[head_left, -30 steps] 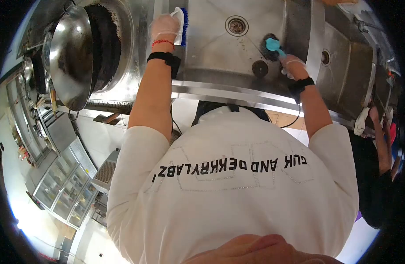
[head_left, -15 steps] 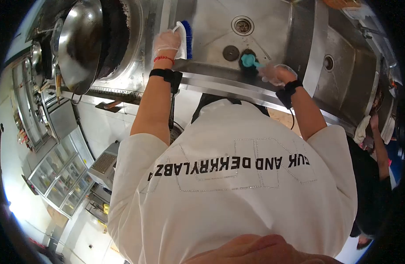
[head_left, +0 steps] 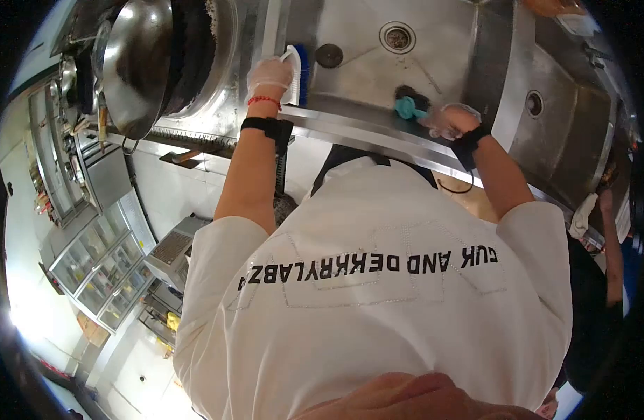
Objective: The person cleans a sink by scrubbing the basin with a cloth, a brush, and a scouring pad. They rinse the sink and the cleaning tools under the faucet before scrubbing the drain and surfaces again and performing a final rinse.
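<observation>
The scrub brush (head_left: 296,65) looks light and rigid, with a white plastic back and blue bristles. It is probably wet, so slippery under a thin glove, and best taken across its arched back. The left hand (head_left: 269,75) has it that way, fingers wrapped closed round it. The brush sits at the near-left corner of the sink (head_left: 357,28), about 9 o'clock from the drain (head_left: 397,36).

The right hand (head_left: 451,120) (gloved too) has its fingers closed on the handle of a teal scrubber (head_left: 404,107). The scrubber's head is against the sink's near wall, at 6 o'clock from the drain. A dark round stopper (head_left: 329,55) lies at 3 o'clock from the brush. A wok (head_left: 136,63) stands tilted at its 9 o'clock.
</observation>
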{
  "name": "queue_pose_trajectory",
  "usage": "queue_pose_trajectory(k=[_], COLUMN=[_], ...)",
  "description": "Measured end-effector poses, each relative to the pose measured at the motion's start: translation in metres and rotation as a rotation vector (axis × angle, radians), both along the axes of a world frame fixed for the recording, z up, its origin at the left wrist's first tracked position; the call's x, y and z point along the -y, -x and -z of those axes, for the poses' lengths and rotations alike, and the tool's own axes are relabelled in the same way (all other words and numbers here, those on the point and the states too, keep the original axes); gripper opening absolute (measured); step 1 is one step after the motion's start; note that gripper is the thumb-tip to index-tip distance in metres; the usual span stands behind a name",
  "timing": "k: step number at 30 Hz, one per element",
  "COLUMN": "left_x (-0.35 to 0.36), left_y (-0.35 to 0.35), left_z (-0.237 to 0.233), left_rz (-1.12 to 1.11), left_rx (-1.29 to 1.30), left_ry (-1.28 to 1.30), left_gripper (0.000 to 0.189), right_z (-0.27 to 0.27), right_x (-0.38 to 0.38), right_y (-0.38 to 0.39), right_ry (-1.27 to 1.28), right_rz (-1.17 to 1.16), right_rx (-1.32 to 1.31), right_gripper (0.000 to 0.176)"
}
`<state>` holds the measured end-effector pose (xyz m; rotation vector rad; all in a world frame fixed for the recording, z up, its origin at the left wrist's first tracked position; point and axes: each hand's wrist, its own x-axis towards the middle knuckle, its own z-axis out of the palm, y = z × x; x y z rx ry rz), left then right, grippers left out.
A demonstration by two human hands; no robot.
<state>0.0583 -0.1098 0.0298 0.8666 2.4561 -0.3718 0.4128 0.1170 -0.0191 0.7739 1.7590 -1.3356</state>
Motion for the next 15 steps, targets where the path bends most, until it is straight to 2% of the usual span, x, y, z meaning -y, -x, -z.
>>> queue_pose_trajectory(k=[1, 2, 3, 5, 8, 11, 12, 13, 15], left_x=[-0.002, 0.000, 0.007, -0.005, -0.011, -0.014, -0.015, -0.032, -0.037], left_y=[0.001, 0.007, 0.013, 0.001, 0.005, 0.015, 0.017, 0.001, -0.004], left_z=[-0.002, 0.009, 0.017, -0.010, -0.008, 0.021, 0.029, -0.012, 0.001], left_rz=[0.041, 0.083, 0.117, -0.175, -0.207, -0.253, -0.219, -0.099, -0.280], left_rx=[0.025, 0.031, 0.030, -0.012, 0.034, 0.064, 0.103, 0.153, 0.137], left_ry=[0.027, 0.039, 0.062, -0.022, -0.040, -0.100, -0.144, -0.120, -0.218], left_gripper=[0.038, 0.038, 0.038, 0.039, 0.041, 0.041, 0.040, 0.039, 0.040], right_z=[-0.013, 0.039, 0.005, 0.036, -0.005, 0.008, 0.027, 0.044, 0.036], right_x=[0.008, 0.001, 0.011, 0.001, 0.004, 0.014, 0.026, 0.042, 0.068], right_y=[0.013, 0.017, 0.024, 0.049, 0.079, 0.116, 0.128, 0.135, 0.151], right_ry=[-0.044, -0.041, -0.167, -0.510, -0.611, -0.393, -0.335, -0.278, -0.148], right_rz=[-0.040, -0.146, -0.065, -0.473, -0.313, -0.398, -0.360, -0.323, -0.215], right_rx=[-0.058, 0.199, -0.070, -0.159, -0.173, -0.093, -0.155, -0.217, -0.139], right_gripper=[0.047, 0.045, 0.046, 0.047, 0.050, 0.056, 0.055, 0.054, 0.055])
